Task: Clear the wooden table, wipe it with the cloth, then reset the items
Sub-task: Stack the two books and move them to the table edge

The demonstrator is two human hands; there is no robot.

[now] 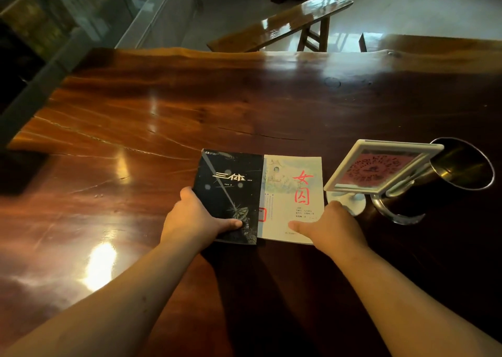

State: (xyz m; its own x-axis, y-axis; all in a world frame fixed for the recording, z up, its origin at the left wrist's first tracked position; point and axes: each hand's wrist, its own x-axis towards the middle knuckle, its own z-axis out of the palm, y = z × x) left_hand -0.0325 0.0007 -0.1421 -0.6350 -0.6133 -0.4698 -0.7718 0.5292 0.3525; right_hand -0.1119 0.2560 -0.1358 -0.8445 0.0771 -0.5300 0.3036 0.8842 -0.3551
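Head view, that's all we get, looking down the long wooden table (pixel 168 106).

— What's on the tabletop?

— Two books side by side near the near edge, right of the middle. A dark book (pixel 233 191) with a starry cover and white characters, and touching its right side a pale book (pixel 293 193) with big red characters. Both lie flat, covers up.

— And the hands?

— The left hand (pixel 195 218) grips the dark book at its near left corner, thumb on top of the cover, fingers wrapped under the left edge. The right hand (pixel 331 226) sits on the near right corner of the pale book, thumb lying flat across the cover. Its fingers are hidden behind the hand, so I cannot tell whether they curl under the book or just rest beside it.

— Anything else nearby?

— Just right of the pale book stands a white-framed sign (pixel 380 166) on a round white base, tilted back, with a reddish picture in it. Right behind it, nearer the right edge, is a brass vase (pixel 459 166) with a flared mouth.

— Any cloth?

— None that I can see. Beyond the far edge there's a glossy wooden bench (pixel 282 22) on the pale floor.
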